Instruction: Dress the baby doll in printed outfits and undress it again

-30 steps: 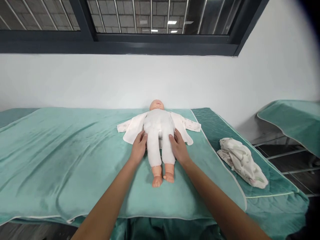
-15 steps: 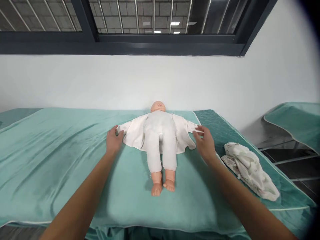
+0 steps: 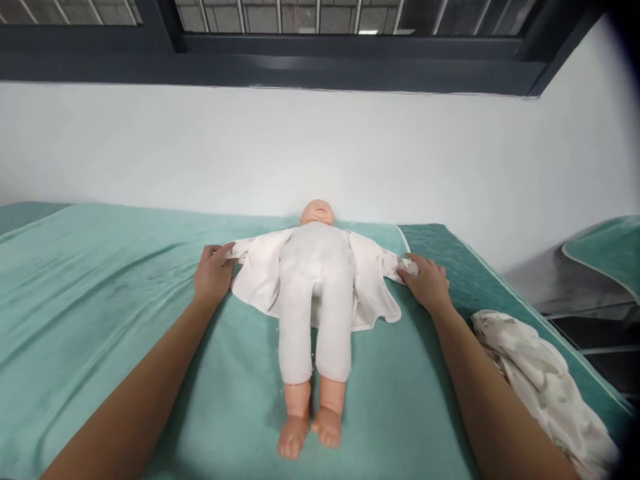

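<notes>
In the head view, a doll with a white padded cloth body and bare plastic head and feet (image 3: 316,257) is lying on its back on a soft green cloth mat (image 3: 240,400), its feet pointing toward the person and its torso resting over a spread white fabric jacket with small-print sleeves (image 3: 257,277). The chief risk is appearing to lie in the sleeves: should the two hands be pulling unevenly, the jacket could be sliding off-centre beneath the doll or dragging it askew, since its weight is seemingly pinning the cloth. A slack pinch could also be letting a cuff slip and fold. Whether any arm is filling either sleeve, the inspector cannot tell. As to pose, the left hand (image 3: 213,273) is gripping one sleeve end, thumb and fingers closing on the cuff, while the right hand (image 3: 427,280) is pinching the opposite cuff, its fingers bending around the edge. Both arms are reaching forward and spreading outward, either side of the doll. The right forearm (image 3: 480,380) is partly overlapping a crumpled white patterned cloth (image 3: 540,373) in view; contact between them is remaining unclear.
</notes>
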A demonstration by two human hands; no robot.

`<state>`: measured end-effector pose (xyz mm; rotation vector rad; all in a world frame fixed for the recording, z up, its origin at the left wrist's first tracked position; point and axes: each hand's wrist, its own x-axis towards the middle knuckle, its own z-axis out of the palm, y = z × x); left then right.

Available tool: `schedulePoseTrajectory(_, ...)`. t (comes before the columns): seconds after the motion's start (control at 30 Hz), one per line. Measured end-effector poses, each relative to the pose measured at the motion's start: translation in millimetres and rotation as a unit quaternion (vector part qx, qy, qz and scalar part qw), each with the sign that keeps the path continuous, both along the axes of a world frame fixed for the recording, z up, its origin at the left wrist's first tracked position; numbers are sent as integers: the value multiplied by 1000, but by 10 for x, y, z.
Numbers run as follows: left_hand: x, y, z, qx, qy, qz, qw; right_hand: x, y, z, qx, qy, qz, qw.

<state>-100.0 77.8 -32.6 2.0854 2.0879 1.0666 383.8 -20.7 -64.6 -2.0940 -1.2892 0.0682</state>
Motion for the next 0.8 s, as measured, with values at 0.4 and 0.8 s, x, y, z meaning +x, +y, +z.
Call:
schedulePoseTrajectory(0.4,17,9,-12,-31,38,28,998,30,153,161,46,-156,137,977)
schedulePoseTrajectory(0.8,-8,75,-37,-70,58,42,995,185,144,232,108,-15,-61,992)
